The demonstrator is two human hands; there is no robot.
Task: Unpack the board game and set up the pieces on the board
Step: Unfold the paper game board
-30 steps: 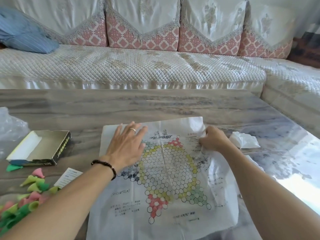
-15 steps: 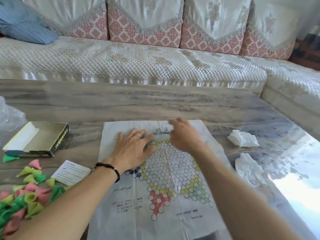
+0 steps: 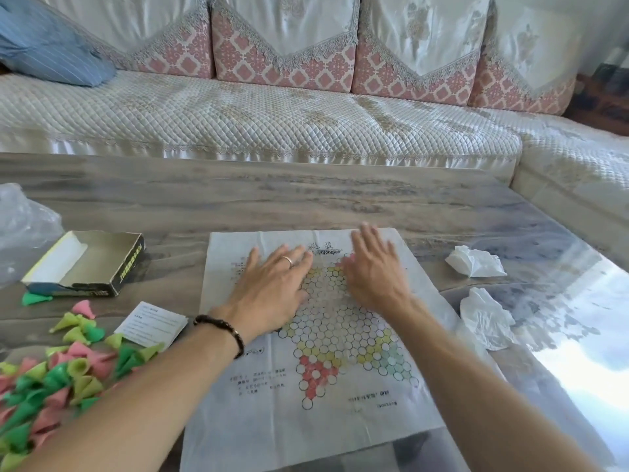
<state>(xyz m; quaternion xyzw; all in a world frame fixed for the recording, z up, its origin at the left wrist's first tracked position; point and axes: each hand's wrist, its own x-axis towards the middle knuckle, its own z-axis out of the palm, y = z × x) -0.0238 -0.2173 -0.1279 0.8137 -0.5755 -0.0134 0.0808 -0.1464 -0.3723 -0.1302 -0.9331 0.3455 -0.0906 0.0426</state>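
A thin paper game board (image 3: 326, 386), printed with a star of circles in yellow, pink and green, lies spread flat on the table. My left hand (image 3: 272, 284) rests palm down on its upper left part, fingers straight, a ring on one finger. My right hand (image 3: 374, 270) lies flat beside it on the upper middle of the sheet, fingers spread. A heap of several pink, green and yellow cone pieces (image 3: 51, 376) sits at the lower left. The empty game box (image 3: 85, 264) stands open to the left of the board.
A small white leaflet (image 3: 151, 323) lies between box and board. Two crumpled white wrappers (image 3: 474, 260) (image 3: 486, 318) sit right of the board. A clear plastic bag (image 3: 23, 226) is at the far left. A quilted sofa (image 3: 258, 114) runs behind the glossy table (image 3: 306, 195).
My right hand let go of the board's right edge and moved left to lie flat beside the left hand. The sheet now lies flatter. The camera tilted down slightly.
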